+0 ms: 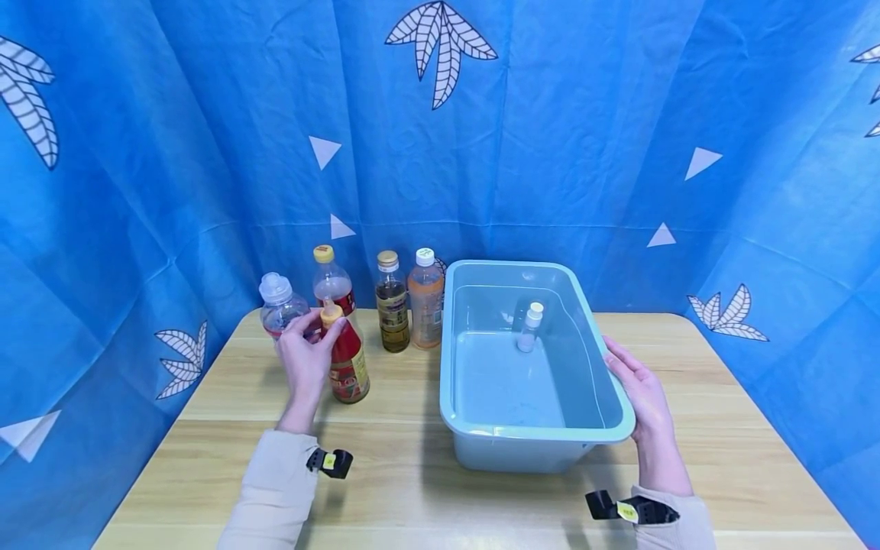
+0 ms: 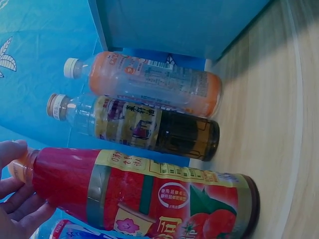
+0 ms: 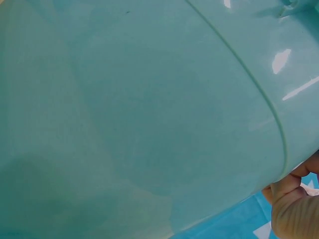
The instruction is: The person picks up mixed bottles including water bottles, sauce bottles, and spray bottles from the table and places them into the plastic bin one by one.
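My left hand (image 1: 307,355) pinches a ketchup bottle (image 1: 348,367) by its orange cap. In the left wrist view, that red ketchup bottle (image 2: 134,194) shows tomatoes on its label, and the thumb and fingers of my left hand (image 2: 22,204) are around the cap and neck. Over on the right, my right hand (image 1: 639,389) grips the right rim of a light blue plastic bin (image 1: 536,434). A small clear bottle (image 1: 528,336) with a pale cap stands inside the bin. From the right wrist, the bin wall (image 3: 149,109) fills most of the view, with my right hand (image 3: 296,206) at its edge.
Behind the left hand stand a clear bottle (image 1: 285,312) with a clear cap and a yellow-capped bottle (image 1: 333,284). A dark oil bottle (image 1: 393,309) and an orange-tinted bottle (image 1: 426,305) stand left of the bin. A blue curtain (image 1: 550,153) hangs behind the wooden table (image 1: 385,489).
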### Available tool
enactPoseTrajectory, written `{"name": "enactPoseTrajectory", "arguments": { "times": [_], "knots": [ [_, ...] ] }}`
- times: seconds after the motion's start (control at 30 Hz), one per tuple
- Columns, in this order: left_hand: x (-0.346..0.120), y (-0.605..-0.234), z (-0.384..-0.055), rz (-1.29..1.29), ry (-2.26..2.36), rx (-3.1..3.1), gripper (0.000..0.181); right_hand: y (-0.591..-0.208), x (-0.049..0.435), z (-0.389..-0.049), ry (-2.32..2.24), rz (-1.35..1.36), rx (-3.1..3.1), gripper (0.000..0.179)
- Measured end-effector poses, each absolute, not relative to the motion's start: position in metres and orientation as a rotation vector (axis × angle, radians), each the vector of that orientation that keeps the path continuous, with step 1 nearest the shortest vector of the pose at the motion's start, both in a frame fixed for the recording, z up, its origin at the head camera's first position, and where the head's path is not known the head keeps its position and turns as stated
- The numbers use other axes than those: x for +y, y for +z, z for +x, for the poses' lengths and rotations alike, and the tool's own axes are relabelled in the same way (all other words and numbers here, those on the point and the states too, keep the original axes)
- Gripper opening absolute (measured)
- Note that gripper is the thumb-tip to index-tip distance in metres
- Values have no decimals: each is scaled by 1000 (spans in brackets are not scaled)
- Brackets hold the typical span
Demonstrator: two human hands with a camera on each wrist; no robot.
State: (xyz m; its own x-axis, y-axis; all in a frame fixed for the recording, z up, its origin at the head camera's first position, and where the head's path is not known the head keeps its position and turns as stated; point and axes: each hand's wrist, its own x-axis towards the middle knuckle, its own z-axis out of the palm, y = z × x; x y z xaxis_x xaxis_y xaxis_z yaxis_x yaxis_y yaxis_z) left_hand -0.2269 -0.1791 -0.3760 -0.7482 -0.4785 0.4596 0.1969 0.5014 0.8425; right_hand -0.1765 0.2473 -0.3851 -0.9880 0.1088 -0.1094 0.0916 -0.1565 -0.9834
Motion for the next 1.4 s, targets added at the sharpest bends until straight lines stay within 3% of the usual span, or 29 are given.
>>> {"name": "enactPoseTrajectory", "arguments": {
  "times": [0.57, 1.4],
  "knots": [
    [-173, -353, -219, 196, -1205, -2165, 43, -385, 247, -176, 2376, -215, -2011, 53],
    [-144, -293, -205, -102, -1227, -2068, 39, -384, 248, -176, 2373, -232, -2044, 57]
  ]
}}
